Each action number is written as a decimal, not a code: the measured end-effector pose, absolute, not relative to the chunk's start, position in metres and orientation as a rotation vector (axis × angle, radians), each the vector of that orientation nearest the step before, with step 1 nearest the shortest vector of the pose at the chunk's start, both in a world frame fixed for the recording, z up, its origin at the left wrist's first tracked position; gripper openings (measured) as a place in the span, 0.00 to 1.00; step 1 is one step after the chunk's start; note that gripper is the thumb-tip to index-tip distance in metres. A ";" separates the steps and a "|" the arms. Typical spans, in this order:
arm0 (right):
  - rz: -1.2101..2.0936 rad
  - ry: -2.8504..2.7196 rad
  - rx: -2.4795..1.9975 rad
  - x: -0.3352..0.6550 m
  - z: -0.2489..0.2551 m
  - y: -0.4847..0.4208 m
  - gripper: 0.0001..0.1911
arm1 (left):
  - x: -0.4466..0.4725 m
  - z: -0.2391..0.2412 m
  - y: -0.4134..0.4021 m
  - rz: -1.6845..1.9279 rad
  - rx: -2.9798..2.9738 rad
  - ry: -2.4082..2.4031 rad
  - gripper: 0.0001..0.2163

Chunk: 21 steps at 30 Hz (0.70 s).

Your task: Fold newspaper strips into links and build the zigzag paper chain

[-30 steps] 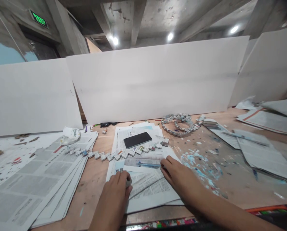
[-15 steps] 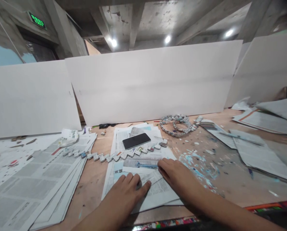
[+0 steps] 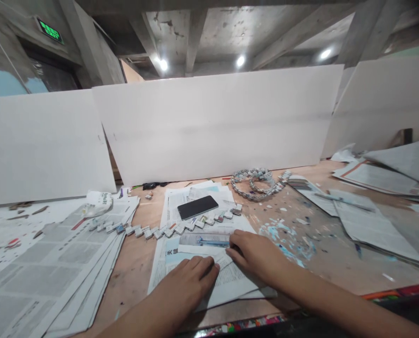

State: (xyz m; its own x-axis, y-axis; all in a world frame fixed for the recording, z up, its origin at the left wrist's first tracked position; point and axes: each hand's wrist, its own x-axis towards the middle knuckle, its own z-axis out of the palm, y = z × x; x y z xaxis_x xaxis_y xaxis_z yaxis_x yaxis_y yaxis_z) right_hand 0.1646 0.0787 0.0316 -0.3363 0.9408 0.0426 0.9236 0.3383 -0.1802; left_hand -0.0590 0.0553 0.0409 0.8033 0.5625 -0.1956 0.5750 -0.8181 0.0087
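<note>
My left hand (image 3: 188,281) lies flat on a folded newspaper sheet (image 3: 230,281) at the table's near edge, fingers stretched out and together, pressing the paper. My right hand (image 3: 255,256) rests on the same sheet just to the right, fingers curled down onto the fold, holding nothing I can make out. A blue pen (image 3: 214,242) lies on the paper just beyond my fingertips. Behind it runs a zigzag chain of folded paper links (image 3: 167,229), and a black phone (image 3: 197,207) lies on more sheets.
A spread stack of newspapers (image 3: 54,263) covers the left of the wooden table (image 3: 135,263). A coiled paper-link chain (image 3: 255,183) sits behind the phone. More newspaper sheets (image 3: 371,220) lie at the right. White boards (image 3: 212,122) stand along the back. Paper scraps (image 3: 286,234) dot the wood.
My left hand has gone from a fist on the sheet to flat, spread fingers pressing it. My right hand has stayed on the fold, shifting slightly left.
</note>
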 end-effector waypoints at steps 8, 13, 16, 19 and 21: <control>0.168 -2.371 -1.803 0.143 0.023 0.056 0.12 | -0.058 0.032 0.053 -0.298 2.905 0.959 0.32; 0.269 -2.306 -1.773 0.152 0.015 0.061 0.14 | -0.062 0.032 0.049 -0.286 2.909 0.949 0.28; 0.373 -2.255 -1.739 0.165 0.013 0.069 0.07 | -0.064 0.032 0.048 -0.274 2.907 0.944 0.27; 0.474 -2.224 -1.684 0.179 0.012 0.077 0.03 | -0.065 0.034 0.049 -0.270 2.876 0.948 0.29; 0.514 -2.217 -1.644 0.186 0.011 0.082 0.03 | -0.067 0.035 0.051 -0.274 2.826 0.940 0.32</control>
State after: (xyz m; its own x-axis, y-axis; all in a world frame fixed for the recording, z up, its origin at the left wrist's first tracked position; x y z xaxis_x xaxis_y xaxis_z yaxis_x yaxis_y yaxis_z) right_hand 0.1859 0.0819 0.0111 -0.2781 0.9592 0.0505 0.8392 0.2682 -0.4731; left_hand -0.0673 0.0513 0.0347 0.7868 0.5768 -0.2197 0.6044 -0.7921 0.0849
